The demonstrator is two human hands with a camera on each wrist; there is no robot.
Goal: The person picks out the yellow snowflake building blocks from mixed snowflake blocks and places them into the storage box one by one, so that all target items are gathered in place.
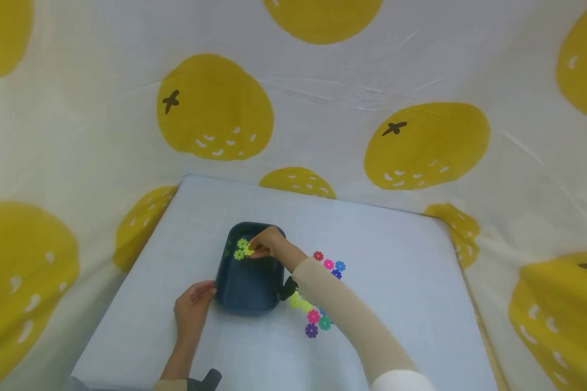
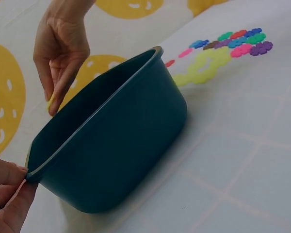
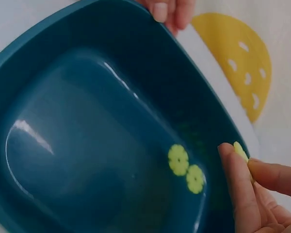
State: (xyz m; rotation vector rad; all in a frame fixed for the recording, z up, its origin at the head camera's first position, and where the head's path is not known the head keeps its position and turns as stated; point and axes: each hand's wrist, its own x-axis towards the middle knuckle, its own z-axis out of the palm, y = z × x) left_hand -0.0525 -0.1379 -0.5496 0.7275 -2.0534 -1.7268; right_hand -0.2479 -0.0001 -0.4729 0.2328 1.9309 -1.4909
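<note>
Teal tops my near-side view: the left hand sits at the near left of the tray, thumb and fingers pinching its rim. From there the tray's long axis runs away from me. Just to its right, on the white cloth, I see loose flower-shaped pieces in several colours, some hidden by the right sleeve; the right arm is the nearer one to them. Farther out, the right hand comes in across the right long side, thumb and finger pinching a yellow piece. I judge this relation matters most: that piece is over the tray's far left part, near two yellow-green pieces lying edge to edge on its floor. Beyond hangs a fruit-printed drape.
</note>
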